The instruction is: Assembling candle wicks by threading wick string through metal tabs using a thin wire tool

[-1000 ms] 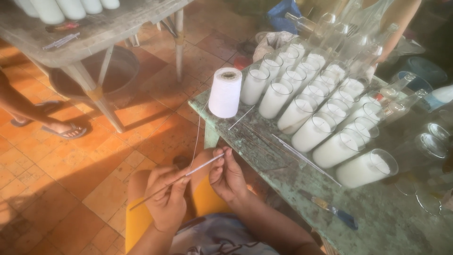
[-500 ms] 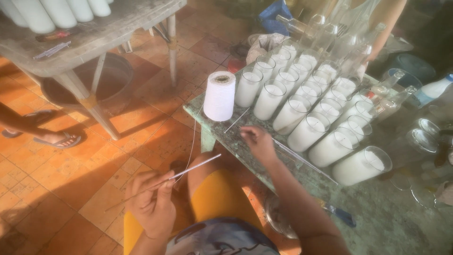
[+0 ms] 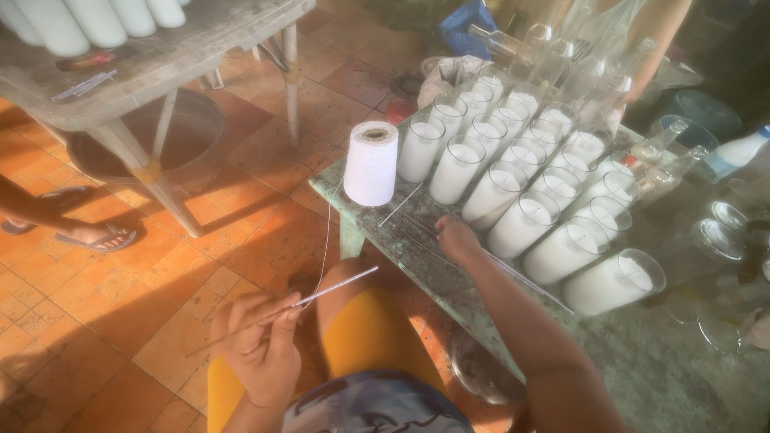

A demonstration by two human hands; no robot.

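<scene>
My left hand point(image 3: 261, 345) holds a thin metal rod point(image 3: 313, 298) over my lap, and a white thread runs from it up to a white thread cone point(image 3: 370, 163) standing on the green bench point(image 3: 385, 240). My right hand point(image 3: 455, 239) reaches onto the bench, fingers down on several thin rods point(image 3: 449, 240) lying beside the glass jars. Whether it grips one cannot be told. Several glass jars filled with white wax point(image 3: 521, 172) stand in rows on the bench.
A grey table point(image 3: 160, 56) with white candles stands at the upper left, a dark basin point(image 3: 172, 140) under it. Another person's sandalled foot point(image 3: 100, 236) rests on the orange tile floor. Empty glass bottles point(image 3: 593, 56) and jars crowd the right.
My right hand left the rod held at my lap and reached up onto the bench beside the jars. My left hand kept the rod, moving slightly lower.
</scene>
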